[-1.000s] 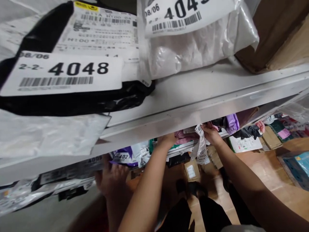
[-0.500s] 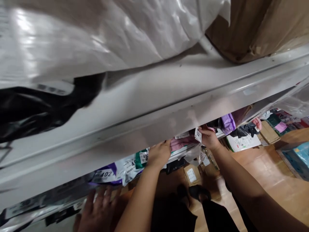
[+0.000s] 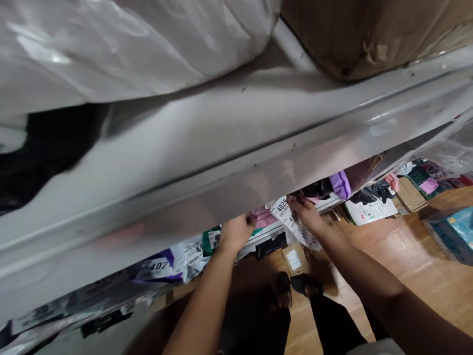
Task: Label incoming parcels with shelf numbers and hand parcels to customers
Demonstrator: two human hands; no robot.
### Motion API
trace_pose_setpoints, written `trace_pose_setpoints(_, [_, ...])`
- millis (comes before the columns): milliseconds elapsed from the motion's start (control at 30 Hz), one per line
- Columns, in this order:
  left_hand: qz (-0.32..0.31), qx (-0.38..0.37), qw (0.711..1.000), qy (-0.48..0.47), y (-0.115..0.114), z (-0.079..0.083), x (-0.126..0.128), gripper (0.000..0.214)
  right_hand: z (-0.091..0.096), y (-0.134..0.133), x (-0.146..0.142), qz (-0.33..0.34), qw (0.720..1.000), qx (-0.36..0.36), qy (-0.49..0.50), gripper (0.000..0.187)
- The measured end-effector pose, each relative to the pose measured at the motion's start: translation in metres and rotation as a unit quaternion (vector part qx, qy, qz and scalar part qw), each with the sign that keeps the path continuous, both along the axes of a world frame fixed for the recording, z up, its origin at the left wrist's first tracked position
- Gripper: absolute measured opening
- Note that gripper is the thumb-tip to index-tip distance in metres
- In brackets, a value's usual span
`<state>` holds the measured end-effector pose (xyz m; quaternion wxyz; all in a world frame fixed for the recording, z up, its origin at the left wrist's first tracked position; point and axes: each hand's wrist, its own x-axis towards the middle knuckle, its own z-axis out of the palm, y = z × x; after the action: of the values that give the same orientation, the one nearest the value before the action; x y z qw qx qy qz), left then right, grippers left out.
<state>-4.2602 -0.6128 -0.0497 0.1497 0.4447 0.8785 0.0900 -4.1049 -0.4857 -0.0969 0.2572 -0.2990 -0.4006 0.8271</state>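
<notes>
1. Evidently, in the head view, the labelling is to be judged part done: number labels are borne by the purple parcel [image 3: 169, 256], the silver-white parcel [image 3: 180, 257] and the green parcel [image 3: 205, 245] on the lower shelf.
2. More is judged to be left, since several numbered labels are carried on the paper label strip [image 3: 295, 223], with 4029 readable near its upper end and 4032 further down. On the pink parcel [image 3: 263, 217], partly hidden beneath the upper shelf [image 3: 207, 133], no number label can be made out.
3. By the right hand [image 3: 307, 213], the strip's upper end is pinched between thumb and fingers; the rest is hung down in front of the lower shelf, just beside the pink parcel.
4. The left hand [image 3: 236, 232] is held part closed, fingers curled, at the pink parcel's near side. Whether anything is gripped there cannot be told, its fingertips being dark and blurred.
</notes>
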Motion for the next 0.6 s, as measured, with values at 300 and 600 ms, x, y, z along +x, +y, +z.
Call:
trace_pose_setpoints(300, [0.054,0.119,0.929,-0.346,0.006,0.02,0.002,0.053,0.003,-0.037,-0.019,0.026,1.0,0.007,0.006,0.045])
trace_pose_setpoints(600, [0.035,0.062,0.987,-0.147,0.0,0.016,-0.005,0.019,-0.021,-0.076,-0.036,-0.05,0.997,-0.039,-0.04,0.05])
